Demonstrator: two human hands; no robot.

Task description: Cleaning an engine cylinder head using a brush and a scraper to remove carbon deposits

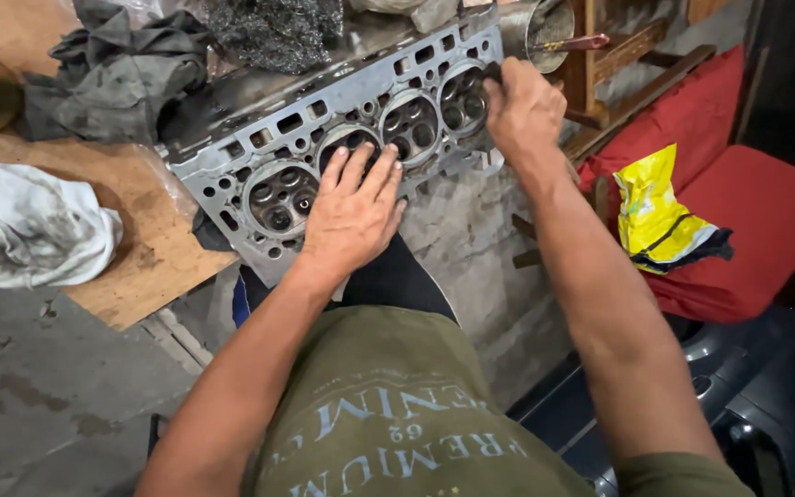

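Observation:
A grey metal cylinder head [259, 147] with several round combustion chambers lies tilted on the edge of a wooden board [149, 248]. My left hand [351, 213] lies flat on its face, fingers spread, over the second chamber from the left. My right hand [522, 109] has its fingers curled at the right end of the head, by the last chamber. Whether it holds a small tool or pad there is hidden by the fingers.
A dirty white rag [34, 225] lies on the board at left, a dark grey cloth [112, 78] behind the head. A metal sieve [549, 32] sits at the top. A red cushioned seat [756, 221] carries a yellow bag [655, 207].

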